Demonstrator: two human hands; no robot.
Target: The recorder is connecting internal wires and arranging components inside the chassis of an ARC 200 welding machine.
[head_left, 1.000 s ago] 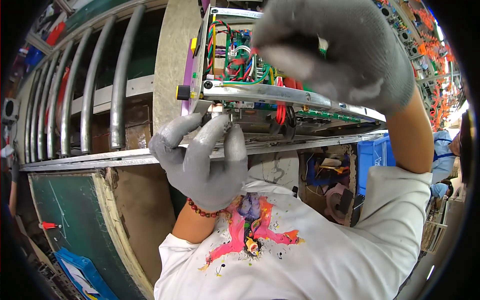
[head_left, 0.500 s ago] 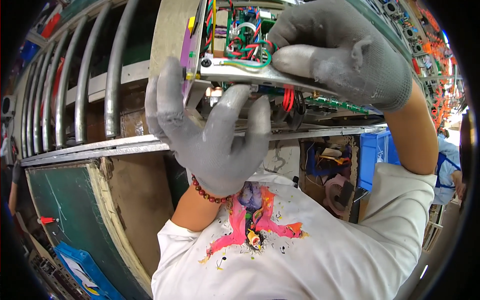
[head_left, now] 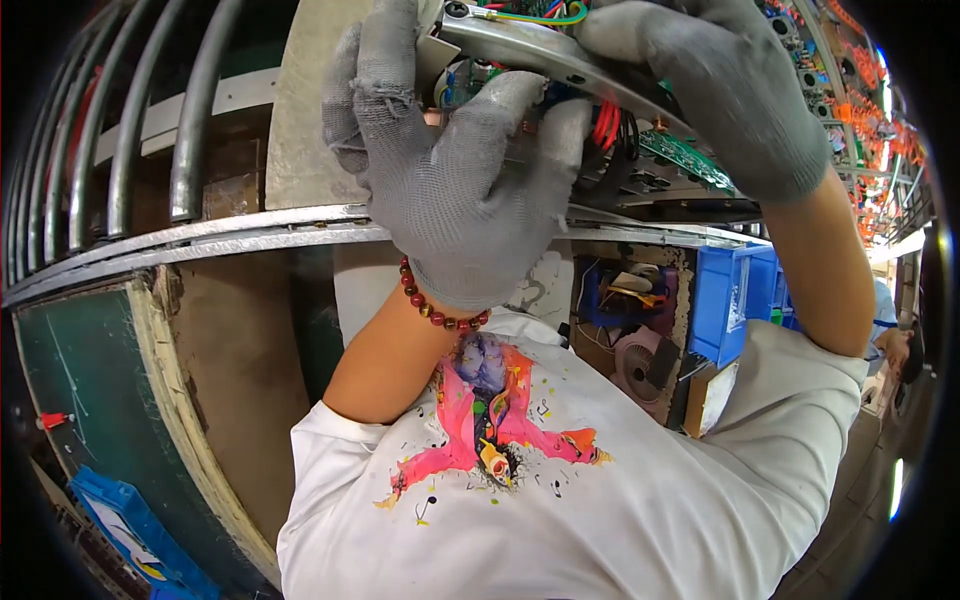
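Note:
Both hands wear grey knit gloves and hold an open metal chassis (head_left: 545, 48) at the top of the view. Its silver front rail runs slanting down to the right. My left hand (head_left: 455, 180) grips the left end, with some fingers up its side and others against the front below the rail. My right hand (head_left: 735, 95) is closed on the rail's upper edge, its thumb beside a yellow-green wire (head_left: 540, 17) at a screw; its other fingertips are mostly hidden. Red wires (head_left: 605, 125) and black wires hang under the rail, beside a green circuit board (head_left: 688, 160).
Metal rollers (head_left: 205, 110) stand at left beyond the bench's metal edge (head_left: 220, 230). Below right are blue bins (head_left: 718, 305), a small pink fan (head_left: 640, 360) and a cluttered shelf. More boards and orange parts line the far right, where another person (head_left: 885, 325) is partly visible.
The chassis and both hands sit higher in view, and the rail slants more steeply. My left hand has shifted up and right. The whole view has also shifted; both hands keep hold of the chassis.

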